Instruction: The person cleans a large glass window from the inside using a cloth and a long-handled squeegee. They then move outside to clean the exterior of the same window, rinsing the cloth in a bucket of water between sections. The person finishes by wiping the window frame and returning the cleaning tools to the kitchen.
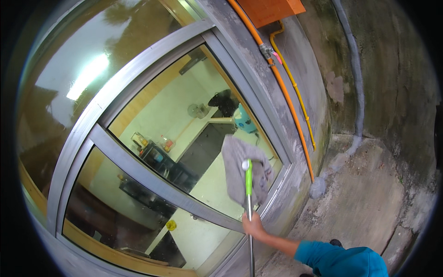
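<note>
My right hand (254,226), in a teal sleeve, is closed around the metal pole (251,247) of a flat mop. A bright green section (249,181) joins the pole to the mop head, with a white round joint at its tip. Over the head a grey cloth pad (240,173) lies against the lower right part of a window pane (207,152); I cannot tell how firmly it presses. Part of the pad is creased at its right side. The pole's lower end runs out of the picture at the bottom. My left hand is out of view.
A silver metal window frame (166,197) surrounds the panes. Through the glass show a kitchen counter (211,173), a turquoise kettle (244,119) and bottles. Right of the window, an orange pipe (285,93) and a yellow pipe (296,88) run down the concrete wall. Below is a concrete floor (356,197).
</note>
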`<state>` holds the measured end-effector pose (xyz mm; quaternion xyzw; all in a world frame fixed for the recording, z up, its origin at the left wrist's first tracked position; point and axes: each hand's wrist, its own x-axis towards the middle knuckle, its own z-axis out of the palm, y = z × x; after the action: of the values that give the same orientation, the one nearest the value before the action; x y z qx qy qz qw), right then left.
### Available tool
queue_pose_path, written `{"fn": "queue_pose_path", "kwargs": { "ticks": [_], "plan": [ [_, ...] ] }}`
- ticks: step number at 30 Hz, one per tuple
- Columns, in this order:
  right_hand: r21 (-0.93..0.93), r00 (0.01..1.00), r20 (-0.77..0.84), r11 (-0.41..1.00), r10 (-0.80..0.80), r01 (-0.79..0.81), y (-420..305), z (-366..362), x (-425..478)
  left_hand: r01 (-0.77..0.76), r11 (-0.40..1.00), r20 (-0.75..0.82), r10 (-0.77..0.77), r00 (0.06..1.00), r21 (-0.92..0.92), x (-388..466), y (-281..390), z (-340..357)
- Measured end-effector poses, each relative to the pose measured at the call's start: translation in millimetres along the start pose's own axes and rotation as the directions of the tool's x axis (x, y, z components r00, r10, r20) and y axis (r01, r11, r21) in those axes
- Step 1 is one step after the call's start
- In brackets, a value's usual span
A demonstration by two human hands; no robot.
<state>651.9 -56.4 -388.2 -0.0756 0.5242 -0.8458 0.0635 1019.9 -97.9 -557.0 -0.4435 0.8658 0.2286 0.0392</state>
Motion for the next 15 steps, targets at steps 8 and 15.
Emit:
{"fn": "queue_pose_path", "kwargs": {
  "ticks": [8,15],
  "plan": [
    [0.057,0.978,0.045,0.978,-0.203,0.201,-132.9,38.4,92.4,-0.276,0.926,-0.179,0.235,0.955,-0.256,71.4,85.1,-46.7],
    [-0.099,0.844,0.072,0.838,-0.532,0.537,-197.1,103.5,78.9,-0.433,0.828,-0.36,0.306,0.881,-0.356,101.2,109.5,-60.0]
  ]
}}
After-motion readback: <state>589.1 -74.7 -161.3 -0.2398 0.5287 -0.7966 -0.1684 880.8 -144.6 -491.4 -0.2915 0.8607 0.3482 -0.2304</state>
